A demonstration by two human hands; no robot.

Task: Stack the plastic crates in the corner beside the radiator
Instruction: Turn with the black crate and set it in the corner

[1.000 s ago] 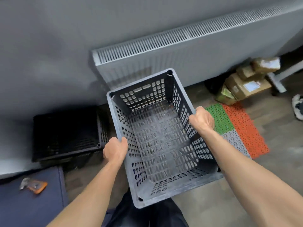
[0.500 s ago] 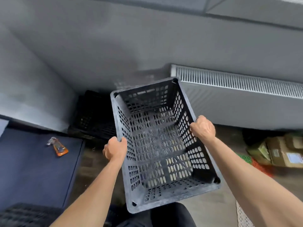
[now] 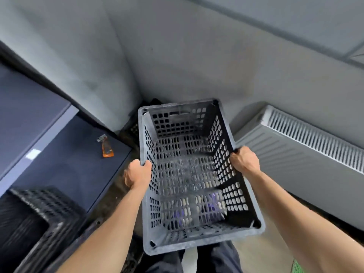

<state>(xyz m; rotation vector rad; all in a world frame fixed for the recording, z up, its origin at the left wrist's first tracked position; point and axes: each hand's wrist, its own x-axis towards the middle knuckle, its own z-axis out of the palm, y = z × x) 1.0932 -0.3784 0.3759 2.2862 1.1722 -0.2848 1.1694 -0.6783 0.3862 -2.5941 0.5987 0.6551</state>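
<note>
The left hand (image 3: 137, 174) curls round the left long rim of the grey crate (image 3: 187, 174), thumb on the inner side and the other fingers hidden beneath the lip. The right hand (image 3: 245, 161) clasps the opposite long rim, fingers folded tight over the edge with the knuckles up. Both grip at about the middle of each side.

Between the hands lies the crate's floor, a hard plastic lattice of small oblong slots. Its walls are pierced with rounded square holes, and a flat, scuffed lip with rounded corners runs all the way round. The crate is rectangular, open side up and clear of the ground. Its long axis runs from the person's legs, below the wrists, straight ahead to the corner where the two grey walls meet.

Beyond the fingertips, the far short wall hides most of a black crate (image 3: 136, 128) standing in that corner. I cannot tell whether the two touch.

Out past the right hand stands the white ribbed radiator (image 3: 305, 154), apart from the crate by a wedge of wall and floor. Out past the left hand a narrow strip of dark floor runs to the edge of a smooth dark blue surface (image 3: 69, 164) bearing a small orange object (image 3: 107, 149). Nearer than the left wrist sits another black lattice crate (image 3: 39, 217).
</note>
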